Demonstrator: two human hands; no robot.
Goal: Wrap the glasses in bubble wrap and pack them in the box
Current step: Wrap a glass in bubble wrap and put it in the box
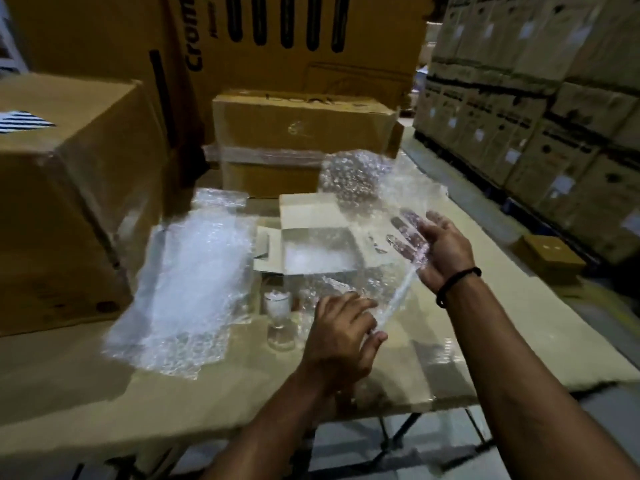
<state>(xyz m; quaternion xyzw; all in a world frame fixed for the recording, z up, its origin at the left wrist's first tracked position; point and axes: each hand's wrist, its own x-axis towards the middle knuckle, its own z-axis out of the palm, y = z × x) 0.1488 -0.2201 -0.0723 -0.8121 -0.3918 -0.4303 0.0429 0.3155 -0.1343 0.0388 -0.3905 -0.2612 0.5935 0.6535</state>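
Warehouse stock is being kept all around: stacked brown cardboard cartons (519, 98) are piled at two o'clock, and a large brown carton (69, 202) is parked at nine o'clock. A cardboard-covered folding table (450, 341) is being used as the packing surface. At eight o'clock from centre, a flat pile of clear bubble wrap (194, 289) is being kept within reach, apparently as the supply. One clear bubble-wrap sheet (363, 188) is being held up at one o'clock from centre, probably so it can be spread before a glass is laid in it. Behind it, a small open cardboard box (311, 244) is being left with flaps out, ready for filling; something pale inside is too blurred to name. The sheet is being backed by the right hand (440, 251), spread wide, its straight fingers seen through the plastic. The gathered lower edge is being pinched by the left hand (341, 337). A short clear drinking glass (278, 320), not yet wrapped, is being left upright at nine o'clock, just beside that hand.
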